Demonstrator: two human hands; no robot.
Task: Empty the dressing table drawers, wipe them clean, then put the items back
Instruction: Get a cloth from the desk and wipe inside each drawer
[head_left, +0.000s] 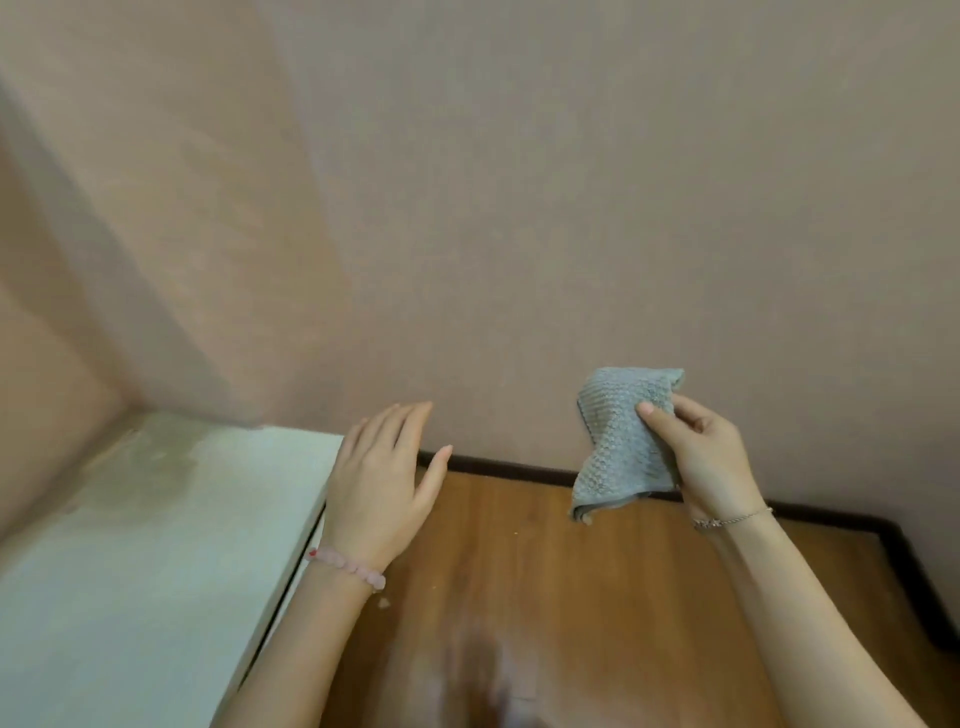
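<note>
View from a head-worn camera, looking down into the corner of a room with a pinkish wall (519, 182). A white worktop (156, 545), taken to be the top of the dressing table, fills the lower left. Its right edge runs from the near bottom of the frame away toward the wall. No drawer front or drawer contents can be made out.

The left hand (382, 486) hovers, palm down, at that right edge, with its fingers straight and slightly spread, holding nothing. It is the nearer hand to the table.

The right hand (711, 457) is well apart to the right, raised above the wooden floor (519, 571). It pinches a grey textured cloth (618, 441) between thumb and fingers. The cloth hangs down loosely, its long axis roughly upright, in front of the dark skirting board (498, 464).

To wipe, the cloth would likely have to travel left and down toward the table.
</note>
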